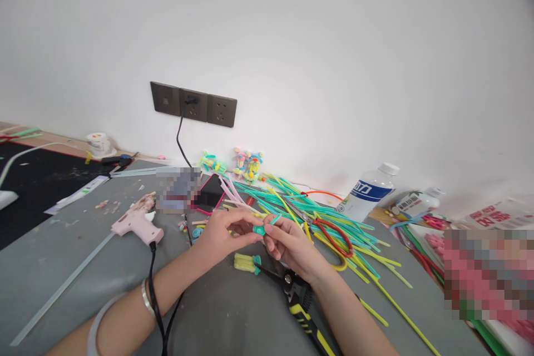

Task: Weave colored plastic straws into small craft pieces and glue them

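Observation:
A teal pipe cleaner (259, 230), wound into a small coil with a loose tail, is between my two hands over the table's middle. My left hand (227, 233) pinches the coiled part from the left. Closed on the same pipe cleaner from the right is my right hand (292, 242), with the short tail sticking up past its fingers. Just below lies a small yellow bundle with a teal band (247, 263), close to the jaws of black-and-yellow pliers (306, 317). My right forearm partly covers the pliers.
Loose teal and yellow pipe cleaners (334, 217) spread to the right, with red-handled scissors (334, 236) among them. A pink glue gun (139, 225) lies left, its black cord crossing my left forearm. A bottle (371, 192) and several small pipe-cleaner figures (247, 164) stand by the wall.

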Demonstrator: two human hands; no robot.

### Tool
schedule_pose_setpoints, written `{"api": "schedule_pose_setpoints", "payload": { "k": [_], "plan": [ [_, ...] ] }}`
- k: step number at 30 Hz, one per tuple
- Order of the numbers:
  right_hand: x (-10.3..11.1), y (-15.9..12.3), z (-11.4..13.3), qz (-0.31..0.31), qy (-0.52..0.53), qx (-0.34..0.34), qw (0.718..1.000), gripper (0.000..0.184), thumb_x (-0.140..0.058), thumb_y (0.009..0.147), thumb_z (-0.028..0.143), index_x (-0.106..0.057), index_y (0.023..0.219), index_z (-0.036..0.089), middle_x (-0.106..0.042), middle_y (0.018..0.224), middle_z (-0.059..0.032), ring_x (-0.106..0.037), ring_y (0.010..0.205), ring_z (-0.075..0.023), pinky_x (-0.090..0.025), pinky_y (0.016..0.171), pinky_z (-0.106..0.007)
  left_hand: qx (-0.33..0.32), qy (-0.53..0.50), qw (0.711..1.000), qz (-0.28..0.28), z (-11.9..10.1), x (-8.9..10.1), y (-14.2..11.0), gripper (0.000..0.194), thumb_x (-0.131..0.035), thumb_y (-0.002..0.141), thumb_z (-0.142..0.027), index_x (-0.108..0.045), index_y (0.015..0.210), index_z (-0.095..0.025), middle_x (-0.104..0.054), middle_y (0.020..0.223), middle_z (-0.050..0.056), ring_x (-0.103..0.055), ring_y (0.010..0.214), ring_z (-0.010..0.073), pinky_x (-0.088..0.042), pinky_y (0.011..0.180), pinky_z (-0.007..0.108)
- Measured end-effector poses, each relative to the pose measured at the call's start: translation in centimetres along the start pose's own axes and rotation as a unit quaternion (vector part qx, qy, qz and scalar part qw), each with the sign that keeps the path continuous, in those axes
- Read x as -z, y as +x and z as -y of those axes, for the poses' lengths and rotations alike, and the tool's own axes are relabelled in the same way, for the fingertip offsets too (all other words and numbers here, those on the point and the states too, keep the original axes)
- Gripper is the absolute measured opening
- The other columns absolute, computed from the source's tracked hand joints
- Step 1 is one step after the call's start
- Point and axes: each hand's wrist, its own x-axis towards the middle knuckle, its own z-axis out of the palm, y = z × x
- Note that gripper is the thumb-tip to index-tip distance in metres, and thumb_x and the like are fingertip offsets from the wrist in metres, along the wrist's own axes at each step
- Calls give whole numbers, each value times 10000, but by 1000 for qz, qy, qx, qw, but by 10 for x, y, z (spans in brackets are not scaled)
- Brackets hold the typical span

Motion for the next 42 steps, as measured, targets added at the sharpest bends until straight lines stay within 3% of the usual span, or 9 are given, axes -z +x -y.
{"api": "schedule_pose_setpoints", "payload": {
  "k": [6, 14, 26, 35, 42],
  "plan": [
    [0, 0, -2, 16, 10, -11, 1000, 282, -836, 670, 353, -681, 789, 150, -617, 564, 23, -478, 426, -45, -339, 436, -174, -20, -15, 1000, -14, -3, 1, 1, 178, -703, 768, -288, -739, 906, -182, -686, 875, 62, -609, 684, 135, -488, 604, 220],
    [-2, -2, -6, 40, 51, -26, 998, 253, -818, 700, 341, -656, 692, 148, -522, 556, 41, -360, 460, -38, -300, 473, -195, -50, -12, 999, -5, -1, 0, 0, 190, -712, 777, -338, -720, 869, -172, -670, 853, 62, -585, 661, 123, -449, 576, 216],
    [1, 0, -11, 38, 64, -42, 996, 246, -818, 702, 337, -661, 731, 149, -493, 553, 47, -330, 475, -47, -292, 477, -195, -21, -27, 999, 15, 1, -1, -1, 215, -687, 789, -373, -671, 836, -164, -645, 866, 60, -597, 760, 149, -486, 656, 226],
    [-3, 0, -7, 6, 32, -1, 999, 267, -830, 682, 351, -661, 728, 150, -533, 578, 41, -388, 471, -44, -313, 471, -191, 29, -98, 995, 9, -7, -2, -1, 215, -691, 783, -344, -663, 891, -160, -659, 887, 51, -594, 692, 126, -487, 605, 220],
    [4, 4, -9, -22, -1, 39, 999, 270, -811, 706, 372, -626, 757, 182, -638, 658, 15, -547, 550, -86, -417, 537, -205, 114, -188, 975, 1, -1, -2, 6, 284, -746, 728, -377, -644, 850, -141, -651, 711, 15, -594, 621, 121, -513, 633, 258]
  ]
}}
